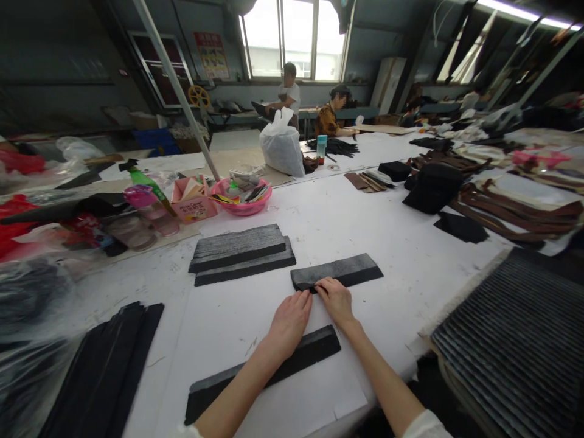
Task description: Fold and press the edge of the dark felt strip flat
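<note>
Straight ahead on the white table lies a flat strip of black material, with a greyish upper band and a darker lower edge. Its near left edge is pinched by the fingertips of my left hand and my right hand, which are almost touching. The edge looks turned up between them. Beneath my left forearm is another black strip, partly covered by the arm. Beyond my left hand sits a small stack of similar grey-black strips. Whether the material is leather or fabric, I cannot tell.
Long black pieces lie at the left beside plastic bags. A pink basket of small items and a pink box stand farther back. Layered dark strips fill the right. Two people sit across the table.
</note>
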Available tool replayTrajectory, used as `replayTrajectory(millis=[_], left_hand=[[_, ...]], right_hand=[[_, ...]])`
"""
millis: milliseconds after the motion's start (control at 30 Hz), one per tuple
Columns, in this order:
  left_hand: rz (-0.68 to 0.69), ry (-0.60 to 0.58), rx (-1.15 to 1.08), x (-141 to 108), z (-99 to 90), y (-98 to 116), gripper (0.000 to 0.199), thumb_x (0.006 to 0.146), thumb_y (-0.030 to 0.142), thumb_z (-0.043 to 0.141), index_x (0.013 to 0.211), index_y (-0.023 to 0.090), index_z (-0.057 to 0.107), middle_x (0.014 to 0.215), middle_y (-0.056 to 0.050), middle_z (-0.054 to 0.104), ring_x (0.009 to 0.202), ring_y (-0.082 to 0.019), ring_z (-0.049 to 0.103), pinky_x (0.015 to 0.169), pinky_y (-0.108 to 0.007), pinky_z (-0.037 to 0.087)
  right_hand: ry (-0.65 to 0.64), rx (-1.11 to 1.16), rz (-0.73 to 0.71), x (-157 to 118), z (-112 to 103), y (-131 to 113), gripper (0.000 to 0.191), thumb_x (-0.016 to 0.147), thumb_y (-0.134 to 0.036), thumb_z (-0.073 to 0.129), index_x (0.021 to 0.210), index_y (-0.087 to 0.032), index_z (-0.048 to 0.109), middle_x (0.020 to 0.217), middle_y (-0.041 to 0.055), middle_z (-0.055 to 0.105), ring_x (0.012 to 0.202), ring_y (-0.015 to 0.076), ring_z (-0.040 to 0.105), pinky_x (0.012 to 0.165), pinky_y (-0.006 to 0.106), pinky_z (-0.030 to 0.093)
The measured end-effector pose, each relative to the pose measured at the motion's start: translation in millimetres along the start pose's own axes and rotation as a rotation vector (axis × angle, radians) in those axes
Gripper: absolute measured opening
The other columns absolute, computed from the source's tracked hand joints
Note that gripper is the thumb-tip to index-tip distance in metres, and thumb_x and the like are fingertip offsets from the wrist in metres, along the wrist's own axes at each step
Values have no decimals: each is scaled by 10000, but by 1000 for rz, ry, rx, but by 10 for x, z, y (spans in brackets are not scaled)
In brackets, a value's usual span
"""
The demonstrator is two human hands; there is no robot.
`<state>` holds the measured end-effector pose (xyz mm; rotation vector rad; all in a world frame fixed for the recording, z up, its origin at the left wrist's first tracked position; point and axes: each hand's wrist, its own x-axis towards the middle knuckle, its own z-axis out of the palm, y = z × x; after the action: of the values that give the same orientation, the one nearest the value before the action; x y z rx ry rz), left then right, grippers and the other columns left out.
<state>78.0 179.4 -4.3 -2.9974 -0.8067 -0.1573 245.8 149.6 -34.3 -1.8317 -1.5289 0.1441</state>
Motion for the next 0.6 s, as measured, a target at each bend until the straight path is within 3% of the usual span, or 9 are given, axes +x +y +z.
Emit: replayTrajectory(millis=[133, 233, 333, 467, 600], left_hand=[[-62, -11, 43, 144, 103, 7, 329, 884, 53, 406, 1190, 68, 527, 1131, -149, 600, 1026, -262, 559, 817, -395, 497], [-74, -16, 57, 137, 169, 2, 355, 873, 31, 408, 1211, 52, 514, 1229, -182, 552, 1053, -273, 535, 811, -398, 486], [-78, -15, 60, 116, 213, -5, 415, 867, 21, 408, 1277, 55, 466, 1334, -182, 487, 1099, -282, 509, 820, -404, 472], [-82, -3, 48, 121, 236, -16, 407, 870, 27, 411, 1267, 78, 482, 1324, -174, 503, 1109, -278, 509, 811, -406, 459], [-87, 17, 24, 134, 217, -29, 401, 871, 24, 391, 1252, 94, 495, 1309, -167, 514, 1094, -271, 514, 803, -400, 450]], right_hand=[[70, 164, 80, 30, 56, 23, 159, 854, -315, 553, 780, -228, 663, 813, 11, 661, 792, 171, 584, 720, 271, 413], [205, 307, 194, 105, 74, 124, 281, 827, -440, 551, 711, -196, 629, 686, 1, 622, 648, 153, 568, 628, 265, 430], [453, 428, 338, 245, -92, 352, 417, 822, -580, 459, 695, -189, 528, 571, -26, 516, 527, 130, 506, 510, 252, 427], [845, 490, 424, 478, -729, 775, 403, 807, -623, 411, 715, -234, 356, 587, -68, 410, 504, 103, 458, 461, 226, 418], [1101, 412, 290, 606, -1636, 1132, 311, 885, -497, 298, 697, -252, 259, 690, -36, 426, 634, 134, 531, 517, 273, 451]])
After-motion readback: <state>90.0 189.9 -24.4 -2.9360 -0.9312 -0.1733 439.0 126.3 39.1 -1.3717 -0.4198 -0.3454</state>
